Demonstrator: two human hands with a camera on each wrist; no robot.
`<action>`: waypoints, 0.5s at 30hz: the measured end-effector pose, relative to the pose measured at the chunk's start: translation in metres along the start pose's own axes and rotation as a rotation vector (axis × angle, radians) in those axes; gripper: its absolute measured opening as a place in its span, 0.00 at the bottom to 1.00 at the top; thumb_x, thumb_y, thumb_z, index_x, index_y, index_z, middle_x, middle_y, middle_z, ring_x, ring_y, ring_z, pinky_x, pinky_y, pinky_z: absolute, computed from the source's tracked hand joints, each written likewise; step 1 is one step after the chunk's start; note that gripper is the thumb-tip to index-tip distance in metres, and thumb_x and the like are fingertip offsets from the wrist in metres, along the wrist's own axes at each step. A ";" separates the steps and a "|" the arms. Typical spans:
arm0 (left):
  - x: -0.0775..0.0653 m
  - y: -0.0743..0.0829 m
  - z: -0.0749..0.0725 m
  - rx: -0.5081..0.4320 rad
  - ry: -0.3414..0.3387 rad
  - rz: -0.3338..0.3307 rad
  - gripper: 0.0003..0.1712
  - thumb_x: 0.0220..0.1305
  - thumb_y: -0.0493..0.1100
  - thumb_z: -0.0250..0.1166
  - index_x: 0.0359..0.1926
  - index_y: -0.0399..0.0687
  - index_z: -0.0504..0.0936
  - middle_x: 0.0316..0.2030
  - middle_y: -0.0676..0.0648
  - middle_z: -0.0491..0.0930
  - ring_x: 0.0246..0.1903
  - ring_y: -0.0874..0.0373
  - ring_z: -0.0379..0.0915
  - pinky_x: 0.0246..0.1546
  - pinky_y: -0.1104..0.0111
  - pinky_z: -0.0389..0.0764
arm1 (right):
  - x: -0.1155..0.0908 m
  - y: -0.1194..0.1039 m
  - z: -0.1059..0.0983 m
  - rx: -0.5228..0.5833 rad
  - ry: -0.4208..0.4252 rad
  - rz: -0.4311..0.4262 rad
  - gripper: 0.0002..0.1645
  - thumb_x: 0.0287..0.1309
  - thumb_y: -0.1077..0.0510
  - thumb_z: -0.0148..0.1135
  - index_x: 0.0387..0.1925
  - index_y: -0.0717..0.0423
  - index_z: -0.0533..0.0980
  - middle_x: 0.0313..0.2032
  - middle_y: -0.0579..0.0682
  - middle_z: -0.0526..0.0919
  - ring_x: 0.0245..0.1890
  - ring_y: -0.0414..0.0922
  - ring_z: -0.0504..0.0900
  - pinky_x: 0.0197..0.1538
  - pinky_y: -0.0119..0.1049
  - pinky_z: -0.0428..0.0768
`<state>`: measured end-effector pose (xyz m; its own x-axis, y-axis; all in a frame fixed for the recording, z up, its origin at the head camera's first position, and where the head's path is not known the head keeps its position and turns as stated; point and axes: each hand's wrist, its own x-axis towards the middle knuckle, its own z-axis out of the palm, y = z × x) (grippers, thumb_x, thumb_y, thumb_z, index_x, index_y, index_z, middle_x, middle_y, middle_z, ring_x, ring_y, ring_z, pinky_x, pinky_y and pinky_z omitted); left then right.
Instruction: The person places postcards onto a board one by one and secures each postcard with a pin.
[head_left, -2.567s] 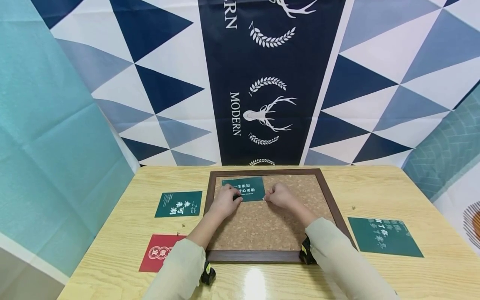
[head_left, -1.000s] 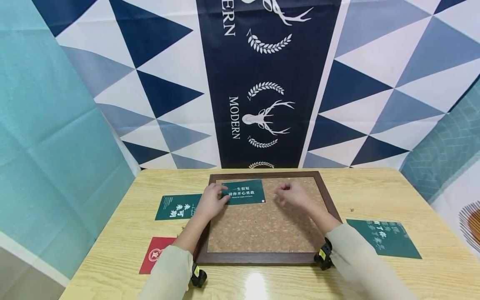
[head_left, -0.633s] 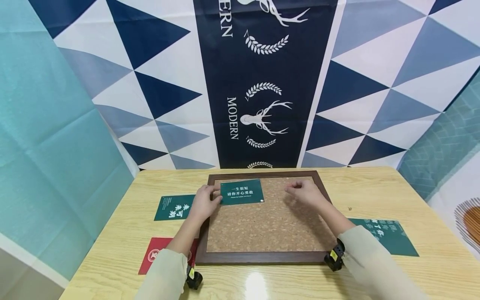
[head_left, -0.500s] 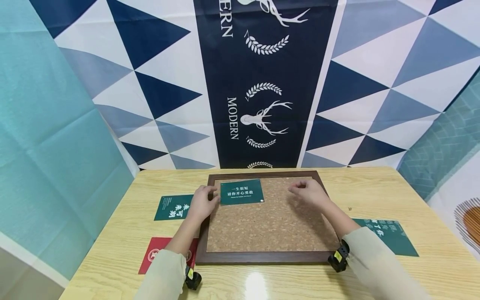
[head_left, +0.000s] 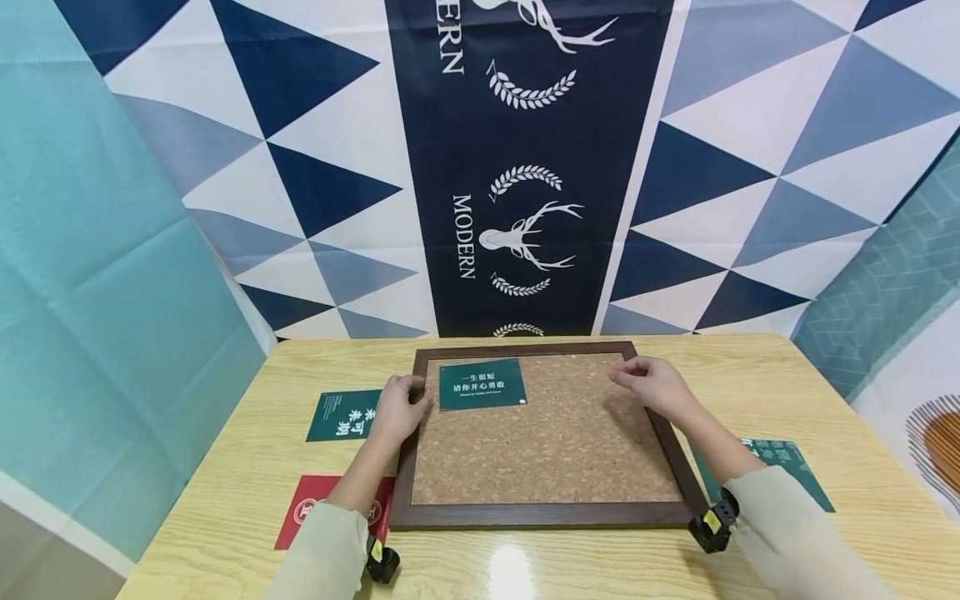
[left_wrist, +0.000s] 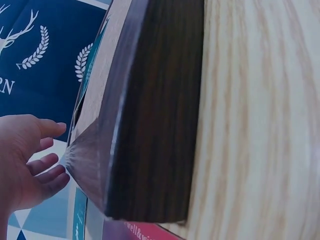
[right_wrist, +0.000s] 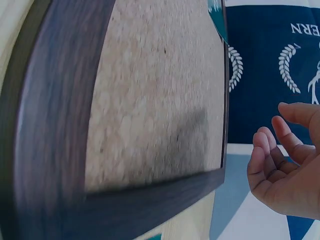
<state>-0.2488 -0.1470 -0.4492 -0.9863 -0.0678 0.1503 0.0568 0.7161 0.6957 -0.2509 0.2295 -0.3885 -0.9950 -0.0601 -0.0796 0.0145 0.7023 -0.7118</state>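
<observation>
A green card with white lettering lies on the upper left of a framed cork board. A small white pushpin shows at its lower right corner. My left hand hovers by the board's left frame, just left of that card, fingers loosely bent and holding nothing. Over the board's upper right corner is my right hand. In the right wrist view this right hand has its thumb and index finger apart, with nothing between them.
On the table, a green card and a red card lie left of the board, partly covered by my left arm. Another green card lies at the right, partly behind my right forearm. A patterned cloth hangs behind.
Both hands have left the card on the cork, my left hand moving left and my right hand moving right to the board's corner. The white pushpin at the card's lower right corner is now uncovered.
</observation>
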 end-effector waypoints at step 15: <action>0.002 -0.005 0.004 0.025 -0.004 -0.060 0.22 0.55 0.43 0.62 0.51 0.40 0.74 0.47 0.38 0.69 0.45 0.48 0.69 0.43 0.56 0.74 | -0.013 0.029 -0.031 -0.090 0.044 -0.006 0.29 0.57 0.41 0.48 0.45 0.62 0.71 0.40 0.61 0.76 0.35 0.49 0.75 0.29 0.33 0.72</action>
<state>-0.2513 -0.1482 -0.4550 -0.9885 -0.1084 0.1054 -0.0067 0.7278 0.6857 -0.2404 0.2722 -0.3863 -0.9984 -0.0347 -0.0436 0.0017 0.7628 -0.6466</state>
